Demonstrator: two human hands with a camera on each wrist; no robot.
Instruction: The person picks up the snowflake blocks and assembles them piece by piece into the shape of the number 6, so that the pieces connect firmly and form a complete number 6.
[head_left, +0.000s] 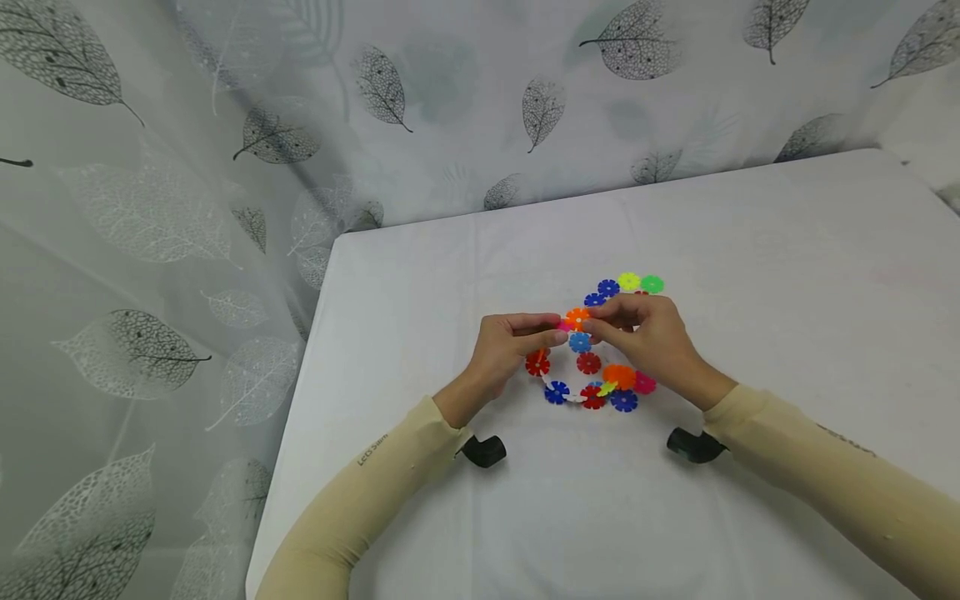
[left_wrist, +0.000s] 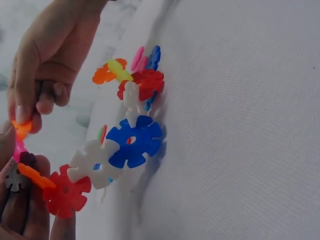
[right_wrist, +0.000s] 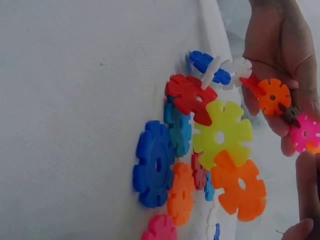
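Between both hands hangs a chain of interlocking plastic snowflake discs. My left hand (head_left: 497, 348) pinches the chain's end near a pink disc (right_wrist: 304, 133). My right hand (head_left: 660, 333) pinches an orange disc (head_left: 577, 318) right against that pink one. From the left fingers the chain runs through a grey disc (left_wrist: 16, 178), another orange one and a red disc (left_wrist: 66, 192). Farther along come a white disc (left_wrist: 94, 163) and a blue disc (left_wrist: 134, 142), low by the cloth. A yellow disc (right_wrist: 222, 135) stands out from the chain's far part.
Loose discs lie around the hands on the white cloth-covered table (head_left: 420, 283): a green disc (head_left: 652, 284) and a dark blue disc (head_left: 608, 288) behind, a light blue disc (head_left: 580, 342) below the fingers. Leaf-patterned curtains (head_left: 450, 100) border the back and left.
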